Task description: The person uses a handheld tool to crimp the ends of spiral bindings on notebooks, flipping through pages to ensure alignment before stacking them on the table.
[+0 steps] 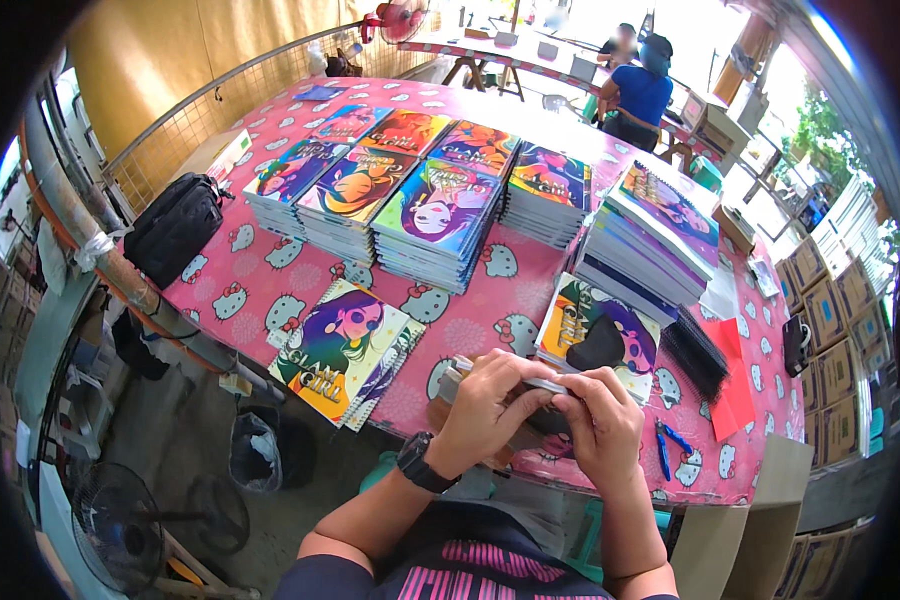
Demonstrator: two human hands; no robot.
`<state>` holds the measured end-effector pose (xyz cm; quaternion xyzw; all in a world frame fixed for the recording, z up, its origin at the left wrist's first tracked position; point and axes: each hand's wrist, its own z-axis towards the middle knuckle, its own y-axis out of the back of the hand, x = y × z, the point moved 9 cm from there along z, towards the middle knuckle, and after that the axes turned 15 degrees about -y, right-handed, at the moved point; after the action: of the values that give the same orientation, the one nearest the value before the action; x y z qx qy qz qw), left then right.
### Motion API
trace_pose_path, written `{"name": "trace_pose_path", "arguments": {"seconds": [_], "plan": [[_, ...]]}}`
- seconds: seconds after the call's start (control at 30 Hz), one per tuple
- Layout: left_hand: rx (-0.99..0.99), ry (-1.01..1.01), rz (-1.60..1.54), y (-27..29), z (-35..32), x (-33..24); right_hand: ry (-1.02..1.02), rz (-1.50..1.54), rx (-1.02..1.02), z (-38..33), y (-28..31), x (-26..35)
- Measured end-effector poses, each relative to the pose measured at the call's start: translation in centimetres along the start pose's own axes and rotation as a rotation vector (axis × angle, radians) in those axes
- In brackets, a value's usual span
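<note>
L hand (490, 408) & R hand (604, 420) close tog., both curled, pinching thin pale item (544, 384) btwn.

Pliers (663, 455) right of the right hand (605, 425) — notebook stack (638, 247) behind it.

The left hand (492, 408) and right hand (608, 418) mostly hide a pale piece (544, 383); a far face (625, 42) is blurred; the lower edge crops the dark shirt (395, 560).
</note>
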<state>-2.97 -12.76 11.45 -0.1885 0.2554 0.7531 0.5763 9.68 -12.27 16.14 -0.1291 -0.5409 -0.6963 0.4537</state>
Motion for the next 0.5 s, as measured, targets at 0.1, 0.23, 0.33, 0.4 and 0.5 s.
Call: {"name": "trace_pose_path", "arguments": {"seconds": [0.1,0.23,0.33,0.4,0.5], "plan": [[-0.038,0.022,0.187,1.7,0.3,0.4,-0.012,0.056,-0.027,0.5,1.0,-0.7],[-0.658,0.036,0.219,15.6,0.2,1.1,-0.194,0.182,-0.21,1.5,6.0,-5.8],[-0.57,-0.048,0.599,22.8,4.2,-1.2,-0.255,-0.248,-0.208,2.0,6.4,-11.4],[-0.115,0.13,0.721,22.1,4.7,4.3,-0.33,-0.386,-0.121,2.4,3.9,-14.8],[0.371,0.039,0.824,15.7,1.6,12.1,-0.43,-0.493,-0.055,2.6,0.8,-18.5]]}}
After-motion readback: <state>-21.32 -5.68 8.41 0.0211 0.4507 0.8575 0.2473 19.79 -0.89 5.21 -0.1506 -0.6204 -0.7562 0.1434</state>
